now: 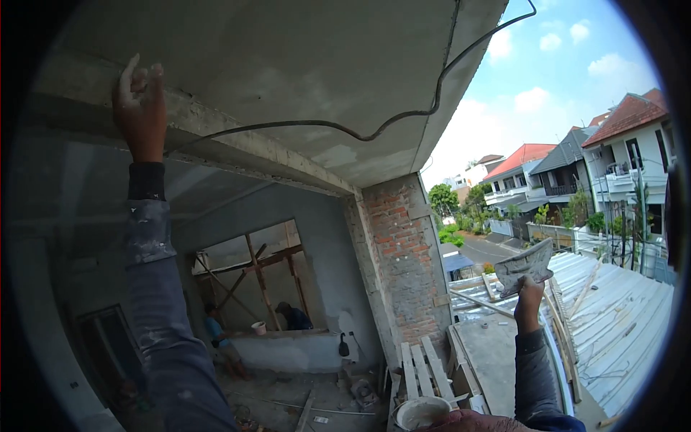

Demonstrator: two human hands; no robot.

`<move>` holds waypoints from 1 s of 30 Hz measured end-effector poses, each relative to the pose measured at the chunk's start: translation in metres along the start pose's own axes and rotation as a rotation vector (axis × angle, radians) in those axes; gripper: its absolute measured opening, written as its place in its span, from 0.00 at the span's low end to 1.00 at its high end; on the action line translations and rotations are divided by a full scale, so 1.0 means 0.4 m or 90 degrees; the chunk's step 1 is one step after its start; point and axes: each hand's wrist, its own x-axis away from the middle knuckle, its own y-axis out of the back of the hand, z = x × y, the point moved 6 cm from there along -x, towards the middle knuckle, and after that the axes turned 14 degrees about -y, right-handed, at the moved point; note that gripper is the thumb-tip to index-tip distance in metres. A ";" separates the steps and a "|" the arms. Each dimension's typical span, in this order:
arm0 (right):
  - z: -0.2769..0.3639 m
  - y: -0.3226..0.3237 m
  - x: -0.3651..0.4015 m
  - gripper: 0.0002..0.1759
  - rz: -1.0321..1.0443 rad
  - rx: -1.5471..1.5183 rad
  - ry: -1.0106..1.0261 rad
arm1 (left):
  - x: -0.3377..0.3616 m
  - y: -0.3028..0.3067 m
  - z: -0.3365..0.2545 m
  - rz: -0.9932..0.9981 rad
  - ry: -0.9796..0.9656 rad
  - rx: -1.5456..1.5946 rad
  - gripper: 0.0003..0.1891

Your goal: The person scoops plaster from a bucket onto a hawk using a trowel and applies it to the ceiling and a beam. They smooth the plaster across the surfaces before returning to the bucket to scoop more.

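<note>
Left hand (140,101) on ceiling edge (216,124), right hand (529,297) gripping trowel (524,263)

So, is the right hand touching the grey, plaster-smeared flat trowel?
Touching. The head view shows the right hand gripping the grey, plaster-smeared flat trowel from below.

Far left, a window opening (277,237) is being braced by wooden props (252,263). Near centre, a white bucket (421,412) is being flanked by planks (425,367).
</note>
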 end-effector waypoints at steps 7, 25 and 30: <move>0.005 0.023 0.057 0.04 -0.082 -0.049 0.043 | -0.072 -0.308 -0.325 0.289 -0.197 -0.049 0.36; 0.079 0.118 0.128 0.12 -0.086 -0.028 0.015 | -0.135 -0.534 -0.387 0.468 -0.069 -0.066 0.50; 0.074 0.154 0.100 0.05 -0.102 -0.032 0.058 | -0.124 -0.552 -0.394 0.490 -0.064 -0.077 0.50</move>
